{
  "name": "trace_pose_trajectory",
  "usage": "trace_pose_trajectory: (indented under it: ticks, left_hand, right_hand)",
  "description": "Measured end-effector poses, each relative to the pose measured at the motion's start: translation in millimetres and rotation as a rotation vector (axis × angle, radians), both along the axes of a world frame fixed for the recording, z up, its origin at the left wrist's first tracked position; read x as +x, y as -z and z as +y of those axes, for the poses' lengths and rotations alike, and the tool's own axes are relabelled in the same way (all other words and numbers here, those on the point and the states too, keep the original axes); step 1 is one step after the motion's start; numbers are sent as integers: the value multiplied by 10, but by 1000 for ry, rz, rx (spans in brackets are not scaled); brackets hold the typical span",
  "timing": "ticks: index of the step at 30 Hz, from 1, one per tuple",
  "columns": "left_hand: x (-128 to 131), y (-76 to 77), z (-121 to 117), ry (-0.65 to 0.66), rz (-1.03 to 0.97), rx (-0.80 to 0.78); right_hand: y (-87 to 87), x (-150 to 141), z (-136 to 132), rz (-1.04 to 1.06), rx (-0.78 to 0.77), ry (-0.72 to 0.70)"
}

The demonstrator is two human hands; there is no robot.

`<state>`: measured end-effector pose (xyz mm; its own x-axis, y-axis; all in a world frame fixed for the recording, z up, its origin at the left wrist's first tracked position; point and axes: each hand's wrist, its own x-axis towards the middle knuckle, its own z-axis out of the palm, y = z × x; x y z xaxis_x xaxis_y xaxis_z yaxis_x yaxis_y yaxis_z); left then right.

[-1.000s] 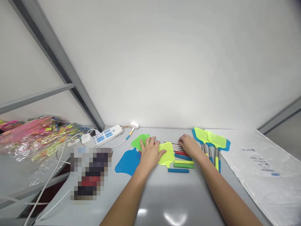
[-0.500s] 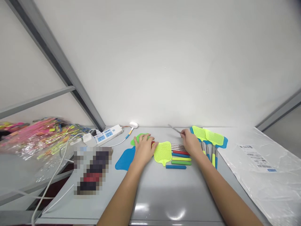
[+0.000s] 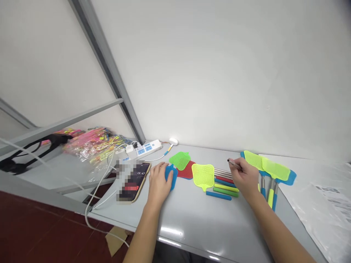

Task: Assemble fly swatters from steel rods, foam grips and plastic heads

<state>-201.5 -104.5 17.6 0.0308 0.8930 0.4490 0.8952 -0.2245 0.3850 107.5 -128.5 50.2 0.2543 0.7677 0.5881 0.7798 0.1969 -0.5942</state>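
Left hand [image 3: 158,183]: it rests on a blue fly swatter head [image 3: 171,177].
Left fingers [image 3: 161,168]: they lie close together on the blue swatter and do not pinch it.
Right hand [image 3: 245,179]: it holds a thin metal rod [image 3: 233,163] with a dark tip.
Right fingers [image 3: 239,167]: they pinch the rod in a narrow hold.
Rod spot: it sticks out of the right hand, just above a row of steel rods [image 3: 222,172].
Near the rods: red, blue, yellow and green foam tubes [image 3: 225,189] lie side by side.
Middle of the table: a yellow swatter head [image 3: 203,176], a green one [image 3: 180,160] and a red one [image 3: 187,172] lie flat.
Right side: yellow-and-blue fly swatters [image 3: 265,166] lie in a bunch.
Gray table [image 3: 197,233]: it holds everything.
Far left: a phone [image 3: 134,181], partly blurred, lies beside a white power strip [image 3: 145,148].
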Motion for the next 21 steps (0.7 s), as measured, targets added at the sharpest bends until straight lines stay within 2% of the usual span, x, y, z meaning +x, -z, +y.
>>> trace_pose_trajectory:
  ticks: [5, 10, 16, 21]
  left_hand:
    - [38, 134, -355, -51, 126, -47]
    - [51, 166, -553, -68, 199, -75]
    - [38, 192, -662, -132, 204, -64]
    - [19, 217, -669, -116, 225, -64]
  right_hand:
    - [1, -56, -96, -99, -68, -162]
    - [198, -171, -304, -266, -169, -307]
    - [480, -273, -603, -368, -295, -236]
    - [568, -308, -813, -414, -405, -126]
